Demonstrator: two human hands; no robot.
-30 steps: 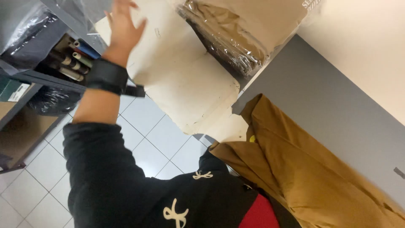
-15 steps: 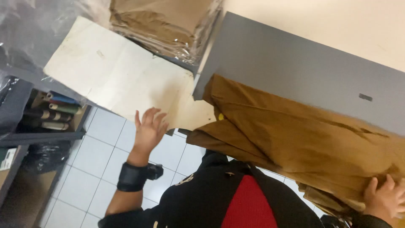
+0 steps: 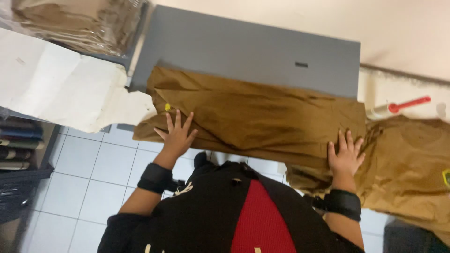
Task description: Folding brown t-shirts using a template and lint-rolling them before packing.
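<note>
A brown garment (image 3: 262, 117) lies spread across a grey table (image 3: 243, 47). My left hand (image 3: 177, 135) rests flat on the garment's near left edge, fingers spread. Over at the garment's near right edge, my right hand (image 3: 346, 157) presses down with its fingers apart. Each wrist wears a black band. Neither hand grips anything.
More brown fabric (image 3: 412, 164) is heaped to the right. A lint roller with a red handle (image 3: 398, 107) lies behind it. A large white paper sheet (image 3: 61, 93) and a plastic-wrapped stack of brown cloth (image 3: 75, 23) sit at the left. A shelf (image 3: 21, 145) stands over white floor tiles.
My left hand came down from the upper left and landed on the garment. My right hand came into view and moved up onto its right edge. The view swung right toward the table.
</note>
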